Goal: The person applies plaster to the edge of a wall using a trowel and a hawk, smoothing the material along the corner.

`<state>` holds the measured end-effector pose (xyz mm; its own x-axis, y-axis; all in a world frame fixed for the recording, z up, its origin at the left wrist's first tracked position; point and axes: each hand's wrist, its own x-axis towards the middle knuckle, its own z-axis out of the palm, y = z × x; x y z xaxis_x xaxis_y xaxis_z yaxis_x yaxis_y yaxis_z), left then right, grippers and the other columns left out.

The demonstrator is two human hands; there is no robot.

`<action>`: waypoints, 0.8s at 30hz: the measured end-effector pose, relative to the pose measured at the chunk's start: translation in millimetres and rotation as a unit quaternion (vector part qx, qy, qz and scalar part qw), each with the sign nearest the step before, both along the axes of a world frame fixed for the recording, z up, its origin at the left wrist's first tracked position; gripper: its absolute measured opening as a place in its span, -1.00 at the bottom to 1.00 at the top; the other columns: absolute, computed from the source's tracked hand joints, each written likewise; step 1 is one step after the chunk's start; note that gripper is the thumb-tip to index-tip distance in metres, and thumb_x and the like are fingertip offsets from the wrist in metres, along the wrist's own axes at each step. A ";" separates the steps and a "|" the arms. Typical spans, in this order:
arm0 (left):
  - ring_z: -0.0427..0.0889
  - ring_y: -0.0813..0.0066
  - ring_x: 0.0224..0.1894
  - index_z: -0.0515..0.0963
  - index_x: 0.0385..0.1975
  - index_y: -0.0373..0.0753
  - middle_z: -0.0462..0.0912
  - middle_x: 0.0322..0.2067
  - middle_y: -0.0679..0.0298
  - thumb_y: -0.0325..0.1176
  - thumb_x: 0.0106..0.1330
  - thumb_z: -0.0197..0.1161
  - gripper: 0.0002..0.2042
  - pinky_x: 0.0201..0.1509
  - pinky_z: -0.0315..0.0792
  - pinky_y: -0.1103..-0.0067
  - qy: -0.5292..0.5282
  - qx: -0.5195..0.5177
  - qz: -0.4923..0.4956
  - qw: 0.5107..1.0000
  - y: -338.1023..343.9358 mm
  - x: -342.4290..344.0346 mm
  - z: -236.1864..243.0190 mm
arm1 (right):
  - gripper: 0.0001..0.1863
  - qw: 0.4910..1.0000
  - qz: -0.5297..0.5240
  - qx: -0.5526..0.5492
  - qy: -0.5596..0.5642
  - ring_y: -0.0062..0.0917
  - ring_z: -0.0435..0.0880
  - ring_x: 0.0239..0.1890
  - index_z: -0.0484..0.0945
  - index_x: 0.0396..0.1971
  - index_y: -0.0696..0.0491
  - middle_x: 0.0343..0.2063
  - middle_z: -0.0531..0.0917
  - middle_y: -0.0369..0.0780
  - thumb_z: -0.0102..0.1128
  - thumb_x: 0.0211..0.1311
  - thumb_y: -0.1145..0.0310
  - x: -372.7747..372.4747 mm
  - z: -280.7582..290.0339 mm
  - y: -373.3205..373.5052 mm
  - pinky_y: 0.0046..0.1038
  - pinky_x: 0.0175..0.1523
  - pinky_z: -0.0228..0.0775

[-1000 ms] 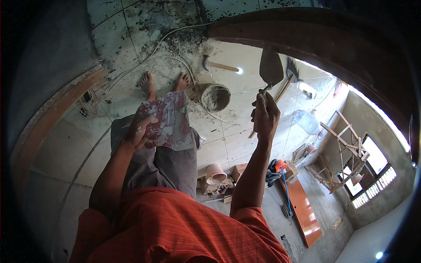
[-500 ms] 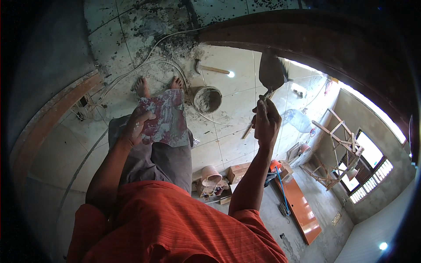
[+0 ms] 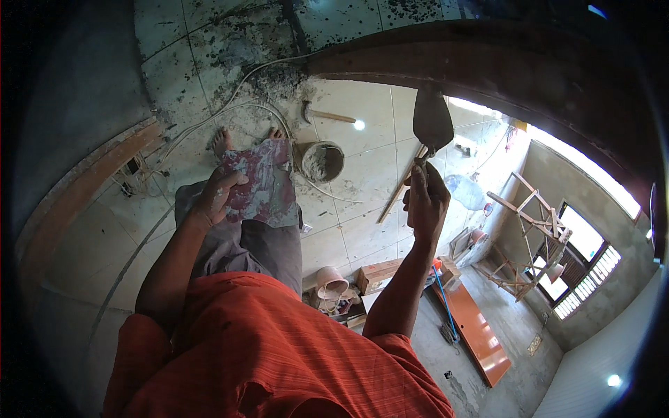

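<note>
My left hand [image 3: 217, 198] grips the left edge of a flat maroon sheet [image 3: 263, 182] smeared with grey plaster, thumb lying on top. It is held above my lap; its exact kind cannot be made out. In my right hand [image 3: 428, 198], fingers closed round the handle, is a pointing trowel [image 3: 433, 120] with a broad, dark blade. The blade points away from me, and its tip overlaps the lower edge of a dark brown beam [image 3: 488, 52]. Between the hands, on the tiled floor, stands a bucket [image 3: 336, 161] with grey mortar inside.
A hammer [image 3: 333, 115] lies beyond the bucket, and pale cables [image 3: 240, 80] curl past my feet. A wooden stick [image 3: 394, 202] is left of my right hand. Further right are a clear bottle [image 3: 465, 191], a wooden scaffold [image 3: 533, 216], an orange panel [image 3: 477, 334] and a pink bucket [image 3: 332, 282].
The trowel blade has turned slightly and moved a little against the beam. My left hand keeps its hold on the sheet. The whole view has shifted slightly.
</note>
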<state>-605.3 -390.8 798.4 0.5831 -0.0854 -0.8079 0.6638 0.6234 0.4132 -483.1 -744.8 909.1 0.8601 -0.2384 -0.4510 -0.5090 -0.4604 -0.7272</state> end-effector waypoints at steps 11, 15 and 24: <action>0.56 0.62 -0.11 0.32 0.23 -0.24 0.56 -0.15 0.38 -0.43 0.21 0.22 -0.46 0.13 0.47 0.55 -0.018 -0.003 -0.048 0.999 7.4 -3.0 -9.7 | -0.61 0.998 0.009 -0.043 -0.050 -0.77 0.41 -0.67 0.61 0.09 0.15 -0.53 0.58 -0.32 0.16 0.44 0.20 -11.2 49.1 1.9 -0.62 -0.59 0.23; 0.47 0.65 -0.04 -0.07 0.47 -0.20 0.50 -0.08 0.38 -0.44 0.20 0.22 -0.18 0.19 0.40 0.59 -0.050 -0.012 -0.051 0.997 11.7 0.7 -13.2 | -0.61 0.997 0.010 -0.059 -0.053 -0.77 0.41 -0.66 0.60 0.10 0.16 -0.52 0.58 -0.31 0.15 0.45 0.21 -15.1 67.4 3.5 -0.63 -0.59 0.23; 0.59 0.58 -0.10 0.45 0.07 -0.25 0.57 -0.18 0.37 -0.40 0.19 0.26 -0.59 0.05 0.52 0.53 -0.065 -0.019 -0.067 0.995 20.5 9.6 25.1 | -0.61 0.996 -0.023 -0.052 -0.071 -0.76 0.43 -0.66 0.58 0.12 0.15 -0.50 0.60 -0.31 0.15 0.45 0.23 -37.3 119.7 1.4 -0.63 -0.58 0.25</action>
